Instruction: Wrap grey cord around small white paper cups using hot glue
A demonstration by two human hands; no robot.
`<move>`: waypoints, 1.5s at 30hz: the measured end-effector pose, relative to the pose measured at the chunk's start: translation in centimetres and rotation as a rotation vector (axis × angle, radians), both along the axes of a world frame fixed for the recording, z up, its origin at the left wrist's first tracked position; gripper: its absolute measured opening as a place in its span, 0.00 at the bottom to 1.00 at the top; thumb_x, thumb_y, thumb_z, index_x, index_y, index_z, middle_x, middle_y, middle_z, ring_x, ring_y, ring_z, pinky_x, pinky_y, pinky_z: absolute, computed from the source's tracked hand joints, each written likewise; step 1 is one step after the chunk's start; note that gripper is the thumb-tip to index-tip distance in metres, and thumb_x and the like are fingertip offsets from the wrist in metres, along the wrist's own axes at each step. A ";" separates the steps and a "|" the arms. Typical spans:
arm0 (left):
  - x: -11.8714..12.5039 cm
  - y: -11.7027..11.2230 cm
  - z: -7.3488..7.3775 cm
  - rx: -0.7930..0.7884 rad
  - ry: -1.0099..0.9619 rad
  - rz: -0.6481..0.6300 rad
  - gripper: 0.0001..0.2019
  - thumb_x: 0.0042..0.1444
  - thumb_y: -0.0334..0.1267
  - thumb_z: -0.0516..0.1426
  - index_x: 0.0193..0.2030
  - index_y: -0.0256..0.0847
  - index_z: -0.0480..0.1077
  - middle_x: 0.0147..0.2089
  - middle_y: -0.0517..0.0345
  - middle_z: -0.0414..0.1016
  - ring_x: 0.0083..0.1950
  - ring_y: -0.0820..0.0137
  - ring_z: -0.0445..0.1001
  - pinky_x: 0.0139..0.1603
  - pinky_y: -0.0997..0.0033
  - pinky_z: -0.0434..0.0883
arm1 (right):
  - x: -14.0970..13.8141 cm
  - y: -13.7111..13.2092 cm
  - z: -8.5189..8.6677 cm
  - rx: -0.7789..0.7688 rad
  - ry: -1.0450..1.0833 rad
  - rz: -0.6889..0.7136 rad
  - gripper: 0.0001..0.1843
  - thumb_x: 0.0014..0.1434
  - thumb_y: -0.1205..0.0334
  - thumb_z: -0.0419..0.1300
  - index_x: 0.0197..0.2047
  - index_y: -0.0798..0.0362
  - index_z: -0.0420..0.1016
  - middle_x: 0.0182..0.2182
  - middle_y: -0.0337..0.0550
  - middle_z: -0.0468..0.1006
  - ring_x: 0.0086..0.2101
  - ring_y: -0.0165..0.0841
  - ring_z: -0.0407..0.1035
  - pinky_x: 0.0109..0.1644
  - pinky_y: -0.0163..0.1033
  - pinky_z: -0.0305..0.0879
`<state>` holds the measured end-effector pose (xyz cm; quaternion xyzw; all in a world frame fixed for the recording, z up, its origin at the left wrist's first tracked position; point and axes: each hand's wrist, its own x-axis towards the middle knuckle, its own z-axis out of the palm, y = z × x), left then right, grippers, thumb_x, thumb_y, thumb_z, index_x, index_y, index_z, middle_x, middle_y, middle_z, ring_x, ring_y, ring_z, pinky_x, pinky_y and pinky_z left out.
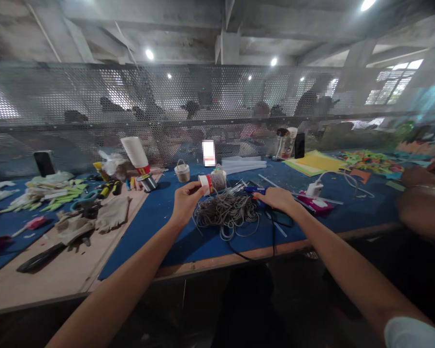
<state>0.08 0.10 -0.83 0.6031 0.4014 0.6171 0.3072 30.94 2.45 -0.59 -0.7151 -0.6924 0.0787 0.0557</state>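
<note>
My left hand (187,199) is closed around the rim of a paper cup (205,184), which lies on its side in the air. Grey cord is wound around the cup's far part, while red and white print shows near my fingers. My right hand (275,197) is wrapped round a blue hot glue gun (254,190), its nozzle towards the cup but apart from it. A black lead hangs over the table edge below. Between and below both hands lies a loose heap of grey cord (224,212) on the blue table cover (145,237).
A cord-wrapped basket (182,171), a stack of paper cups (135,152) on a can and a lit phone (209,153) stand behind. Gloves (112,212) lie left. Coloured paper (313,163) and a white plug (314,188) are right, near another person's arm (420,203).
</note>
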 end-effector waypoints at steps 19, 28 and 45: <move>-0.1 -0.5 0.4 0.035 0.011 0.029 0.15 0.53 0.45 0.65 0.41 0.35 0.80 0.38 0.53 0.82 0.36 0.68 0.75 0.42 0.70 0.71 | -12.1 -3.1 0.5 0.303 0.856 0.477 0.11 0.58 0.53 0.63 0.37 0.52 0.75 0.36 0.41 0.79 0.27 0.29 0.72 0.36 0.36 0.66; 0.1 -0.8 0.4 0.003 0.055 -0.008 0.14 0.53 0.44 0.64 0.42 0.36 0.81 0.38 0.52 0.82 0.37 0.67 0.76 0.41 0.70 0.71 | -11.2 -3.6 2.7 0.640 0.620 0.504 0.07 0.64 0.56 0.59 0.41 0.48 0.76 0.33 0.40 0.78 0.33 0.32 0.71 0.38 0.36 0.62; 0.2 -1.5 0.7 -0.010 0.079 -0.079 0.13 0.53 0.45 0.65 0.38 0.37 0.80 0.35 0.53 0.81 0.35 0.67 0.75 0.37 0.70 0.70 | -11.3 -2.5 3.8 0.848 0.454 0.535 0.07 0.67 0.57 0.59 0.42 0.48 0.77 0.38 0.41 0.73 0.35 0.30 0.69 0.38 0.35 0.61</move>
